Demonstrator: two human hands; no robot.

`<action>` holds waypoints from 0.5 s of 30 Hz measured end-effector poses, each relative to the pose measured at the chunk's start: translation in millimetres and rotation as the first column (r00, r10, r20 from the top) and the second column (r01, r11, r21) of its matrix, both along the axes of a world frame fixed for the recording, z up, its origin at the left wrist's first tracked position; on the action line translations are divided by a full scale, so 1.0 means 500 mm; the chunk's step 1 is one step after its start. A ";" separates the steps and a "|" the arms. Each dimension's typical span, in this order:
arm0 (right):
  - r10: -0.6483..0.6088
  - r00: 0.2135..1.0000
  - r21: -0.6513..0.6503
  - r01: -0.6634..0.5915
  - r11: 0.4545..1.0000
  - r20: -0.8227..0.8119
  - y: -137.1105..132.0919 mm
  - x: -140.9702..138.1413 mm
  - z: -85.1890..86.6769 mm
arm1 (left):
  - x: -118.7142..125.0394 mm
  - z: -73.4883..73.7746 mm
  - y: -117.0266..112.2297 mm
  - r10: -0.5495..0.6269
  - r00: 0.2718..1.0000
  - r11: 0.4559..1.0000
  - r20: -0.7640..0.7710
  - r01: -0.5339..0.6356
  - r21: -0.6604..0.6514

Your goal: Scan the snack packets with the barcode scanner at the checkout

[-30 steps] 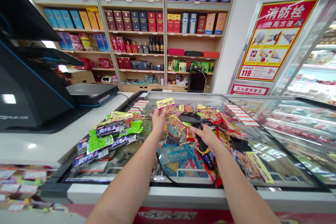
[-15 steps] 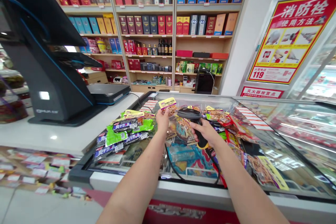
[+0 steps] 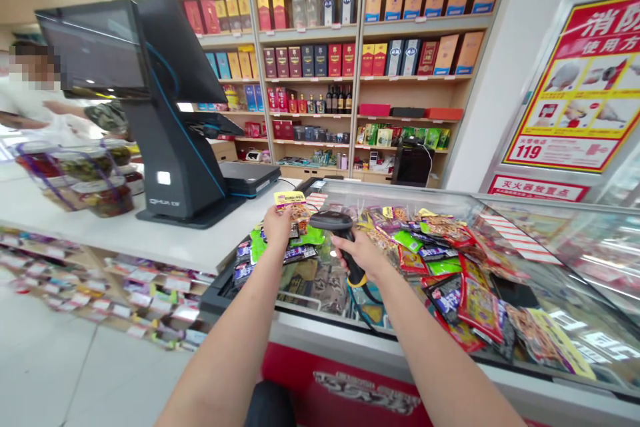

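My left hand (image 3: 277, 227) pinches a small snack packet (image 3: 293, 203) with a yellow header, held up above the glass lid of a chest freezer (image 3: 450, 373). My right hand (image 3: 361, 252) is wrapped round the handle of a black barcode scanner (image 3: 336, 225), whose head points left at the packet. The scanner's cable hangs down below my wrist. A pile of green and dark snack packets (image 3: 280, 250) lies just under my left hand, and many red and orange packets (image 3: 450, 267) are spread over the glass to the right.
A black checkout terminal (image 3: 165, 107) with two screens stands on the white counter (image 3: 125, 233) to the left. Behind it a person (image 3: 35, 100) stands by a basket of jars (image 3: 85, 173). Shelves of boxed goods (image 3: 350, 60) fill the back wall. A red fire poster (image 3: 585, 87) hangs at right.
The view has swung left, bringing the whole terminal and the person into sight. Both hands keep their hold, and the packet and scanner have shifted left toward the green pile.
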State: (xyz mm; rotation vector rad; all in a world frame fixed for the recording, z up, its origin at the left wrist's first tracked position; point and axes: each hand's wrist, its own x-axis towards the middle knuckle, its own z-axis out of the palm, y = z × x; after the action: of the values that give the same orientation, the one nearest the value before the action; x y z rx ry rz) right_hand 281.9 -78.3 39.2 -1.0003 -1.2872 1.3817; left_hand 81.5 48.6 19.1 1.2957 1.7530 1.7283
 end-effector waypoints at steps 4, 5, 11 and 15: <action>0.024 1.000 -0.021 -0.024 0.999 -0.015 0.001 -0.055 -0.006 | -0.061 -0.006 -0.004 0.062 0.994 0.992 -0.086 -0.072 -0.108; 0.030 0.999 -0.016 -0.030 0.999 -0.024 0.002 -0.066 -0.007 | -0.069 -0.007 -0.006 0.070 0.992 0.988 -0.105 -0.083 -0.129; 0.042 0.998 -0.033 -0.043 0.999 -0.036 0.010 -0.098 -0.015 | -0.067 0.007 -0.036 0.081 0.927 0.962 -0.366 -0.169 -0.215; 0.016 0.999 -0.037 -0.018 0.999 -0.047 0.009 -0.092 -0.014 | -0.050 0.032 -0.058 0.055 0.858 0.953 -0.511 -0.197 -0.228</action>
State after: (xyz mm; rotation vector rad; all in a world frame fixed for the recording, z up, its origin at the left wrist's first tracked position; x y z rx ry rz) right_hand 235.9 -73.7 32.1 -0.9789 -1.2416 1.4385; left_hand 56.4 19.6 35.2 1.6295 2.3144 1.2037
